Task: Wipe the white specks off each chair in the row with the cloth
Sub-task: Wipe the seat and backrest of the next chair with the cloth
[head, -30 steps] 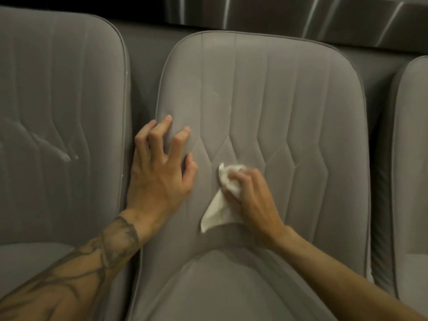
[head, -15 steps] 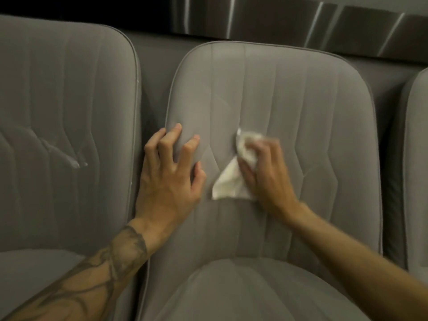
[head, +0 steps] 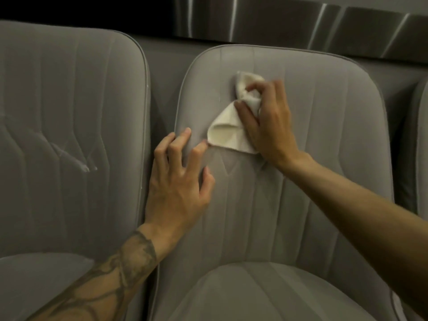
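Note:
A grey padded chair (head: 324, 158) fills the middle of the view. My right hand (head: 268, 121) grips a bunched white cloth (head: 229, 130) and presses it against the upper part of this chair's backrest. A loose corner of the cloth hangs down to the left. My left hand (head: 178, 181) rests on the backrest's left edge with its fingers spread and bent, fingertips on the fabric. A thin pale streak (head: 219, 98) shows on the backrest just left of the cloth.
A second grey chair (head: 69, 135) stands on the left, with white smears (head: 85, 166) on its backrest. The edge of a third chair (head: 421, 135) shows at the far right. A shiny metal panel (head: 301, 22) runs behind the row.
My right hand has slid the cloth up the backrest, from its lower middle to near the top. My left hand stays on the chair's left edge.

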